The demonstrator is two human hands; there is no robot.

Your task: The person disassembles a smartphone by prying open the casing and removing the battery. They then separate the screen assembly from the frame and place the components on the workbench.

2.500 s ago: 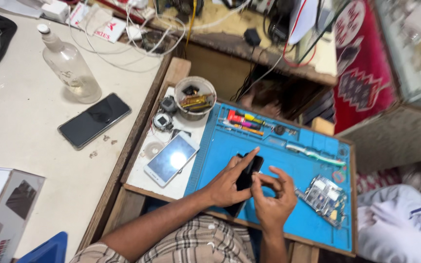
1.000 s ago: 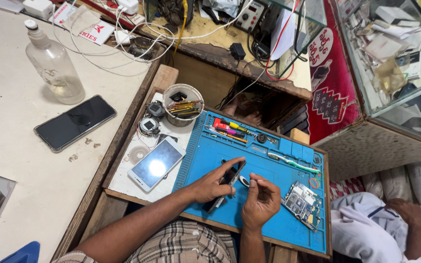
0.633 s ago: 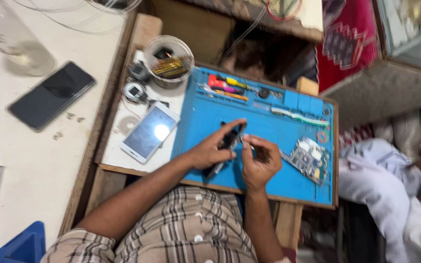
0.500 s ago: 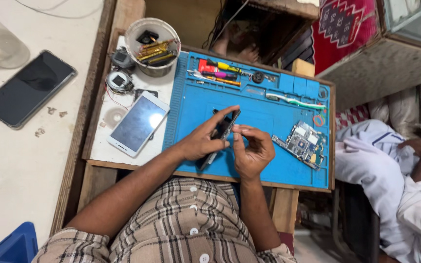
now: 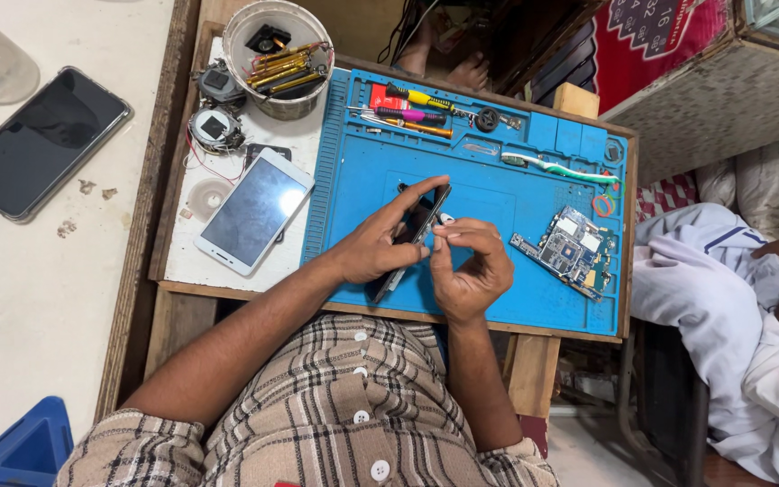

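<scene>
My left hand [image 5: 376,242] grips a dark phone [image 5: 418,231] tilted on its edge over the blue work mat [image 5: 498,298]. My right hand [image 5: 472,266] sits just to its right, thumb and forefinger pinching a small white piece [image 5: 445,219] at the phone's side. A bare circuit board [image 5: 567,250] lies on the mat to the right of my hands.
A white-framed phone [image 5: 253,211] lies left of the mat, a black phone [image 5: 36,141] on the white counter. A round tub [image 5: 282,56] of tools stands at the top; screwdrivers [image 5: 418,106] and a toothbrush [image 5: 558,168] rest on the mat's far side. Another person in white [image 5: 741,307] sits at right.
The view has swung down and closer over the mat. My hands stay on the dark phone, which is tilted more upright, with my right fingers now pinching at its side.
</scene>
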